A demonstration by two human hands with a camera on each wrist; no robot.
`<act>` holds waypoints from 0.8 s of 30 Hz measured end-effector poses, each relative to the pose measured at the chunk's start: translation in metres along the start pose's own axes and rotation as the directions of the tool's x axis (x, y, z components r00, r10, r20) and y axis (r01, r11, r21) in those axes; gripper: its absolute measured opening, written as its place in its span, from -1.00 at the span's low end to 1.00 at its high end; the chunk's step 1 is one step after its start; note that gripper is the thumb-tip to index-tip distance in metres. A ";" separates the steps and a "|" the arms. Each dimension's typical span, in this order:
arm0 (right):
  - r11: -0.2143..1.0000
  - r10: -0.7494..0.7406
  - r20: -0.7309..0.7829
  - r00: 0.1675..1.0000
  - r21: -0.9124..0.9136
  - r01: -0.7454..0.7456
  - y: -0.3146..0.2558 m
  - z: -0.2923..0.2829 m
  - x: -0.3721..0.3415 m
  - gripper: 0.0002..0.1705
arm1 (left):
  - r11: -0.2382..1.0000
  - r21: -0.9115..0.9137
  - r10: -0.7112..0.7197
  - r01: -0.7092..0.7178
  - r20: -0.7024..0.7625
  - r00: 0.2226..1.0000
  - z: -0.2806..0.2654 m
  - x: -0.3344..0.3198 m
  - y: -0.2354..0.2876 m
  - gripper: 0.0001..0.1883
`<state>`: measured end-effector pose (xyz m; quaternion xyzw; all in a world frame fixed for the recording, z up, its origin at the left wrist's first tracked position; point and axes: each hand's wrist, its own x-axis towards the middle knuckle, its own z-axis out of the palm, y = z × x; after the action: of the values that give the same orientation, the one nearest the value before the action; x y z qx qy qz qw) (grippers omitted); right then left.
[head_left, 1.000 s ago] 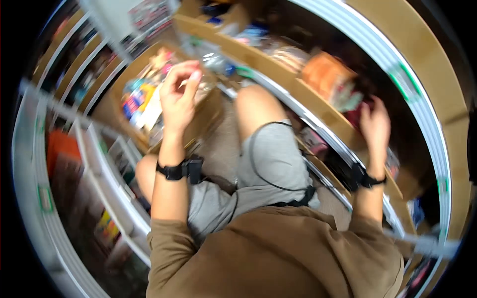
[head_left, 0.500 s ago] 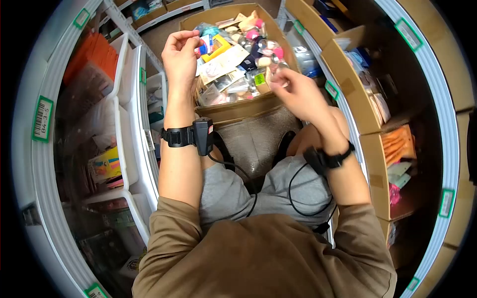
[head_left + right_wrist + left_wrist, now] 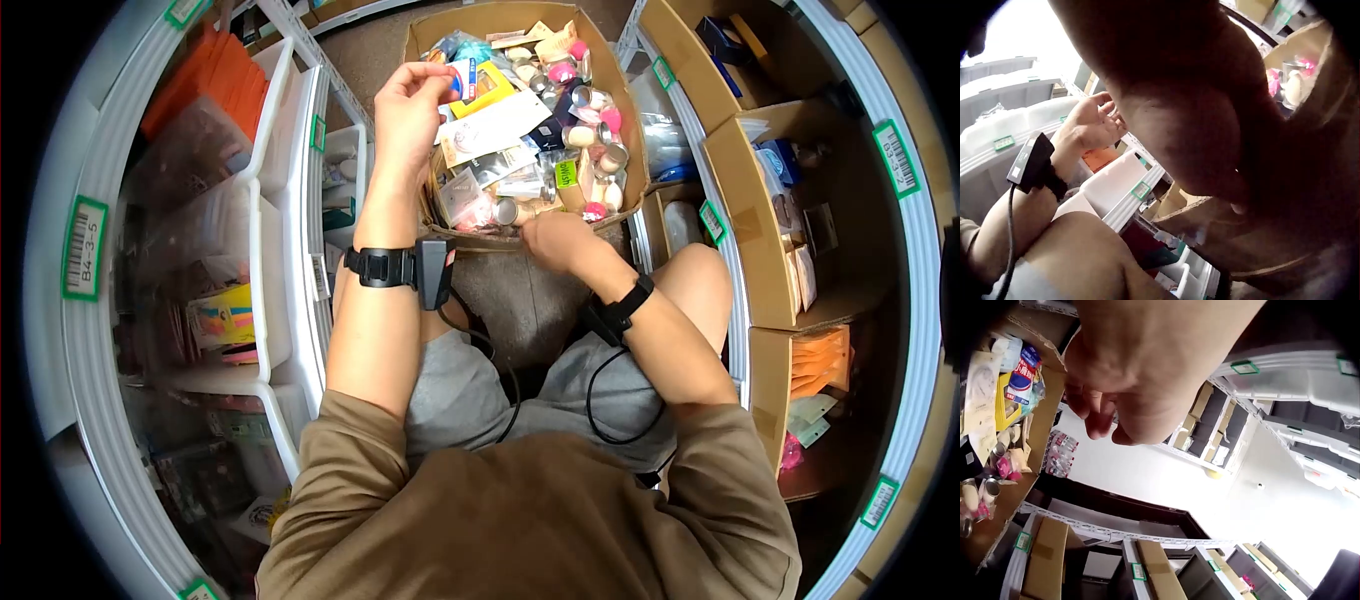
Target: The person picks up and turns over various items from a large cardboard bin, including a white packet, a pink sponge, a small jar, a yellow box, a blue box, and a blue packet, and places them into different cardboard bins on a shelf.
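Observation:
In the head view my left hand (image 3: 408, 125) is raised over the left side of a cardboard box (image 3: 612, 85), fingers loosely bent and holding nothing. The left wrist view also shows this hand (image 3: 1129, 381) with empty, bent fingers beside the box (image 3: 1047, 425). Curled at the middle of the box's near rim is my right hand (image 3: 562, 243); its fingertips are hidden. In the right wrist view that hand (image 3: 1179, 125) is dark against the box wall (image 3: 1260, 244). Inside the box lie a white card (image 3: 495, 125), a yellow-framed pack (image 3: 487, 88) and several small jars.
Shelving with cardboard bins (image 3: 750, 215) stands on the right, one holding orange packs (image 3: 818, 358). White plastic bins (image 3: 268, 290) line the left, with orange items (image 3: 215, 85) in the upper one. Bent knees (image 3: 700, 280) flank the floor (image 3: 510, 300) before the box.
My right hand has come from the right shelf bins, across the box's near right corner, down to its near rim. The view has turned toward the box; my left hand stays raised and empty.

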<state>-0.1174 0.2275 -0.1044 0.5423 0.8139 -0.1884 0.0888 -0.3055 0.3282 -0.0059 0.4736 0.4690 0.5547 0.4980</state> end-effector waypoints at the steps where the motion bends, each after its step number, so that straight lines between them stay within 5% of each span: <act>1: 0.999 -0.035 0.014 0.999 -0.007 0.035 0.000 0.001 -0.003 -0.74 | 1.000 0.006 0.003 -0.003 0.019 1.000 0.002 -0.001 -0.002 -0.92; 14: 0.945 -0.297 0.146 0.944 -0.098 0.313 -0.009 0.012 -0.027 -0.80 | 0.997 -0.047 0.070 -0.066 0.095 0.993 0.006 0.000 0.028 -0.91; 19: 0.932 -0.323 0.409 0.853 -0.019 0.361 -0.027 0.018 -0.052 -0.80 | 0.999 -0.043 0.011 -0.006 0.116 0.993 0.005 0.005 0.013 -0.91; 24: 0.919 -0.358 0.497 0.791 0.036 0.393 -0.031 0.014 -0.029 -0.78 | 0.994 -0.094 -0.047 0.056 0.098 0.994 0.004 0.035 -0.013 -0.90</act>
<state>-0.1355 0.1868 -0.1006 0.3002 0.8612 -0.3060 0.2732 -0.3022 0.3641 -0.0162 0.4628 0.4293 0.5402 0.5566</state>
